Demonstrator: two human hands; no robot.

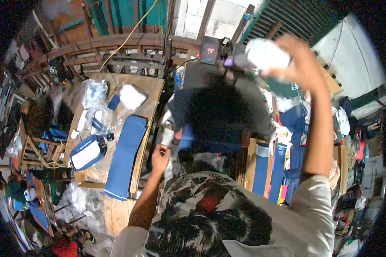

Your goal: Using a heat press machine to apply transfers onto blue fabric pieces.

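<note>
My right hand is raised at the upper right, blurred. Its thumb and fingers curve about a bright white rounded object; whether they grip it is unclear. My left hand is low at centre left, its fingers curled beside the wooden table; nothing can be made out in it. Folded blue fabric lies along that table's near edge. Further left are a blue pouch with a pale panel, clear plastic bags and a white packet. A dark blur hides much of the work surface before me.
Blue fabric strips and white ties are at the right. A dark box stands at the back, by a wooden rail. At the far lower left another person in red is near a small table.
</note>
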